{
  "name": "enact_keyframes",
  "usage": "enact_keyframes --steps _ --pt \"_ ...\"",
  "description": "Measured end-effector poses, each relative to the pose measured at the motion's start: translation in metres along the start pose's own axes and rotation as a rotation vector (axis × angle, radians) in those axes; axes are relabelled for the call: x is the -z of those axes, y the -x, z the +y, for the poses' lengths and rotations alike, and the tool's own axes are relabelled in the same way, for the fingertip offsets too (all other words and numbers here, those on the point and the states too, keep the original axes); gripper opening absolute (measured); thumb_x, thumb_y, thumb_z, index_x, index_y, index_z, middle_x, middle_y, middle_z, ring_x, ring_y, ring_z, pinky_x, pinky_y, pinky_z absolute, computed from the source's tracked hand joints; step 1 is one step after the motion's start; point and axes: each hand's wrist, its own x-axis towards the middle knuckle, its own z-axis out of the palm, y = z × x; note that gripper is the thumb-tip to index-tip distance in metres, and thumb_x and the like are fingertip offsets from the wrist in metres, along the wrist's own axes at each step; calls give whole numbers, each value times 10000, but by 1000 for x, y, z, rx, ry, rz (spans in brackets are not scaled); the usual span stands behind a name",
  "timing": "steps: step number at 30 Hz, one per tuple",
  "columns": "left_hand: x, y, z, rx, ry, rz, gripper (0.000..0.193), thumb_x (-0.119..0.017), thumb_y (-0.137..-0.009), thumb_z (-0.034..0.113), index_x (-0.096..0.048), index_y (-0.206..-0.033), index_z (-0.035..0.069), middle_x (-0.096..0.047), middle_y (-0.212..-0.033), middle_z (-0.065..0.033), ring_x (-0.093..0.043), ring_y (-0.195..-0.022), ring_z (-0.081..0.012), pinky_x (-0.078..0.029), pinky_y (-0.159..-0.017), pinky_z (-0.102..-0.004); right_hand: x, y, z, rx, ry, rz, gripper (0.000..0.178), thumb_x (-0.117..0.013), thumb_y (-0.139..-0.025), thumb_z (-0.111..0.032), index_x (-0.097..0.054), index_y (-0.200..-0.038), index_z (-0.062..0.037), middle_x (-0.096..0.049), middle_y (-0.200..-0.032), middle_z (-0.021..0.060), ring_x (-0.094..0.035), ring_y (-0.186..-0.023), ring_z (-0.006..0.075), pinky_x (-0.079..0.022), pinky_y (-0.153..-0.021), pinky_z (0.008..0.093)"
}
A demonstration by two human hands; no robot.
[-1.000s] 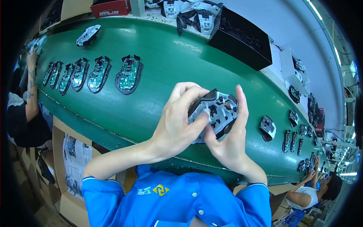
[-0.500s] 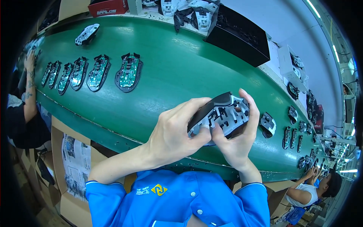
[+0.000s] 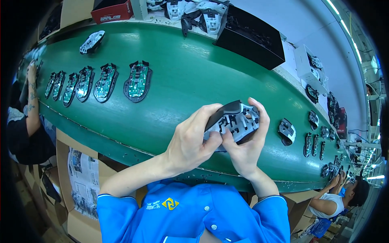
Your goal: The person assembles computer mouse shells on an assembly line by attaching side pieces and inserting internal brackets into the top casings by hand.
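Note:
Both hands hold a computer mouse top shell [image 3: 238, 122], black outside with a white ribbed inside turned toward me. My left hand [image 3: 188, 135] is closed around its dark left side, thumb pressed against the inner face. On the other side my right hand [image 3: 250, 148] grips the shell, fingers along its far right edge and thumb on the inside beside the left thumb. The palms hide the shell's lower part. Left of my hands, several mouse bases with green circuit boards [image 3: 138, 83] lie in a row on the green work surface [image 3: 174, 77].
Another shell [image 3: 92, 42] lies at the far left. A black box [image 3: 251, 38] of small parts and white shells [image 3: 211, 20] line the back. To the right are a grey-black mouse shell [image 3: 287, 132] and more bases [image 3: 315, 144]. One person [image 3: 30, 125] works at left, another [image 3: 334, 200] at right.
My hands and the shell have shifted slightly left in the picture, both hands still gripping it. The view has also moved a little.

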Motion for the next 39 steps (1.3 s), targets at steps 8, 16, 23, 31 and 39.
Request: enact_keyframes --steps 8,16,23,31,39 --pt "50 -22 37 425 186 -353 628 -608 -762 84 -342 -1330 45 -568 -1048 -127 -615 -757 -158 -488 -592 -290 63 -57 2 -238 -31 -342 676 -616 -622 -21 -447 -1275 -82 -495 -1205 108 -491 -1121 220 -414 -928 324" --pt "139 -67 -20 390 -144 148 390 -513 -803 32 -531 -1193 35 -545 -1024 -36 -499 -646 -28 -402 -432 -152 118 -63 135 463 1482 -177 660 -556 -704 -3 -480 -1298 -280 -512 -1011 102 -537 -795 222 -470 -483 317" --pt "142 -149 -86 93 -722 63 401 -605 -763 125 -567 -1160 78 -580 -1042 -123 -588 -849 -218 -486 -752 -355 119 -68 68 -17 947 -438 405 -714 -709 -212 -589 -1084 -122 -574 -1040 90 -572 -898 263 -512 -680 358" --pt "137 -284 -170 146 -991 383 503 -613 -742 238 -487 -1178 18 -563 -1069 -232 -548 -985 -406 -474 -824 -482 -133 -234 102 545 846 -208 701 -622 -806 -398 -410 -1197 143 -422 -1245 328 -428 -1157 404 -401 -962 398" --pt "121 -318 -179 256 -1338 220 864 -672 -635 600 -483 -1164 -56 -609 -995 -218 -592 -899 -345 -524 -642 -384 -195 -280 156 215 781 -219 679 -662 -740 -391 -447 -1182 77 -481 -1155 221 -484 -1045 372 -463 -852 414"
